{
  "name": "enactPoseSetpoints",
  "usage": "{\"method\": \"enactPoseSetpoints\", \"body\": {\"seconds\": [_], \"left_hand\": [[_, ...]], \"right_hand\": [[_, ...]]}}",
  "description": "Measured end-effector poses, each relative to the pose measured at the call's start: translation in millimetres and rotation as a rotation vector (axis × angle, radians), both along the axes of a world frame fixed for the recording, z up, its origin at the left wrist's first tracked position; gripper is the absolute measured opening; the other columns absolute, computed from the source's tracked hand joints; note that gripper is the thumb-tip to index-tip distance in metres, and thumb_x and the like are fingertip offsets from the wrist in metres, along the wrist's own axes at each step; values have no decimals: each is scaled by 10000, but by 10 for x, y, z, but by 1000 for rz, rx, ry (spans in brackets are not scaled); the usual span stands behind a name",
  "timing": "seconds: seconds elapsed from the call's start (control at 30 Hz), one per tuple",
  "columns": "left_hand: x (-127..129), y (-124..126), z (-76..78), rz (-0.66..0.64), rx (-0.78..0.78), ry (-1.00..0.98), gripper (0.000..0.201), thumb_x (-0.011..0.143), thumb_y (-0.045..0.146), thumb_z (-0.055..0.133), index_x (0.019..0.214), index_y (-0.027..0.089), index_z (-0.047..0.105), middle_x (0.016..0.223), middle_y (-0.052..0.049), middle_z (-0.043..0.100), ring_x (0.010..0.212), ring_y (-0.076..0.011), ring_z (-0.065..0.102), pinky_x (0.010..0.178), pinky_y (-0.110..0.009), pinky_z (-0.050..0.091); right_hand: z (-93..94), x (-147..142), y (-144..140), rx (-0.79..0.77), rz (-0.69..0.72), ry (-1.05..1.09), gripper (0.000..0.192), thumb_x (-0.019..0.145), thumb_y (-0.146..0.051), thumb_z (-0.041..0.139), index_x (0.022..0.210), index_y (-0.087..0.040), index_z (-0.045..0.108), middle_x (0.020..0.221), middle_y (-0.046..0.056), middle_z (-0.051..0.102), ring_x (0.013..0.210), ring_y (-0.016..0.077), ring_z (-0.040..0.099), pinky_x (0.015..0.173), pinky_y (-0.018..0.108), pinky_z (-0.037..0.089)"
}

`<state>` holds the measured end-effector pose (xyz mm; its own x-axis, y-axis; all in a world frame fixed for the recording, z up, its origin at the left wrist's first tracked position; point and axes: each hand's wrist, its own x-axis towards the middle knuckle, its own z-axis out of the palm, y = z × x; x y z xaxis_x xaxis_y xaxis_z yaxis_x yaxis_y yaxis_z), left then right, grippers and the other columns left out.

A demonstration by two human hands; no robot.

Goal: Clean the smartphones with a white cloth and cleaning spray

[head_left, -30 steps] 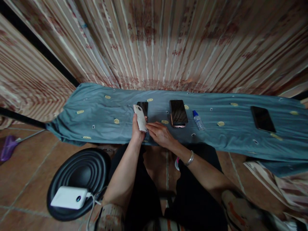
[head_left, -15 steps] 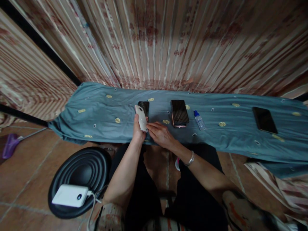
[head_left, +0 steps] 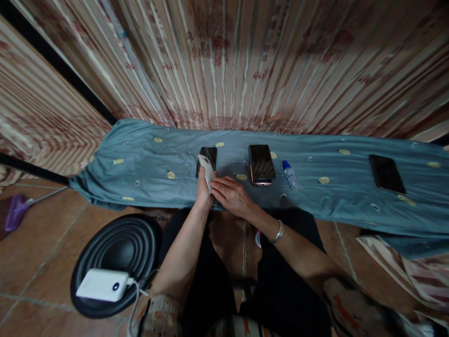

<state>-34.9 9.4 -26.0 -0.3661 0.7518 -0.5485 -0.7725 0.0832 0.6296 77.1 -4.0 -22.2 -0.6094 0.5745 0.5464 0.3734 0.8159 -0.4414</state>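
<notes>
My left hand (head_left: 203, 191) is closed around a white-backed smartphone (head_left: 206, 169), holding it tilted with its pale back and round dark camera patch showing. At the phone's lower right edge, the fingers of my right hand (head_left: 232, 195) are bent together and touch it; their tips are partly hidden. Just behind the held phone, a dark phone (head_left: 210, 153) lies on the cloth, partly covered from view. To the right of my hands sits a stack of dark-screened phones (head_left: 261, 163). Beside the stack lies a small clear bottle with a blue cap (head_left: 290, 175).
A blue-green patterned cloth (head_left: 150, 161) covers the long narrow surface. Another dark phone (head_left: 387, 174) lies at the far right. On the tiled floor at left, a white power bank (head_left: 102, 284) with a cable rests on a black ringed basin (head_left: 89, 243). Striped curtains (head_left: 217, 70) hang behind.
The white phone has turned in my left hand and now shows its back more narrowly. My right fingers have shifted slightly left along its lower edge.
</notes>
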Motion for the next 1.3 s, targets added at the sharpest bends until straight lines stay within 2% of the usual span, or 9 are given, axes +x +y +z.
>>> {"method": "enactPoseSetpoints", "body": {"seconds": [0.13,0.3,0.57,0.77,0.9,1.03,1.3], "left_hand": [[-13,-15,33,-27,17,7,431,966,460,379,942,148,675,630,-59,616,816,-226,691,769,-308,517],[-81,-41,91,-44,68,12,454,977,488,321,874,187,644,637,-23,640,638,-153,644,690,-259,508],[-181,-36,67,-95,129,-6,476,949,511,340,1052,170,656,717,-59,685,699,-180,660,678,-270,515],[-169,-34,102,-74,197,-85,474,957,489,332,1020,153,661,720,-66,694,625,-167,641,692,-279,529],[-156,-24,122,-88,209,-96,458,936,495,378,1063,157,660,742,-67,698,663,-182,656,722,-301,535],[-141,-19,143,-88,215,-122,480,946,472,343,1093,141,657,750,-74,703,673,-188,660,743,-321,541],[-159,-23,120,-135,223,-154,503,918,498,409,1138,121,660,834,-106,727,731,-191,679,733,-301,538]], "right_hand": [[-4,5,12,5,-12,-12,222,979,-243,509,1068,-195,706,1085,92,724,986,207,661,937,388,542],[-57,23,20,1,-20,-25,213,979,-243,515,1065,-198,705,1065,81,729,983,199,665,947,376,535],[-113,85,66,-33,-25,-14,215,970,-256,545,1119,-189,685,1133,89,721,992,197,669,950,379,526],[-106,126,110,-78,-14,22,235,971,-255,545,1154,-186,675,1187,101,710,1054,202,667,972,379,521],[-115,152,132,-126,-33,24,242,966,-266,555,1170,-211,672,1204,90,708,1083,204,667,978,386,522],[-114,180,154,-168,-55,52,229,959,-292,575,1144,-215,684,1187,83,718,1083,198,676,983,367,519],[-89,225,175,-250,-51,95,234,955,-287,582,1154,-226,690,1161,71,734,1078,192,688,969,351,526]]}}
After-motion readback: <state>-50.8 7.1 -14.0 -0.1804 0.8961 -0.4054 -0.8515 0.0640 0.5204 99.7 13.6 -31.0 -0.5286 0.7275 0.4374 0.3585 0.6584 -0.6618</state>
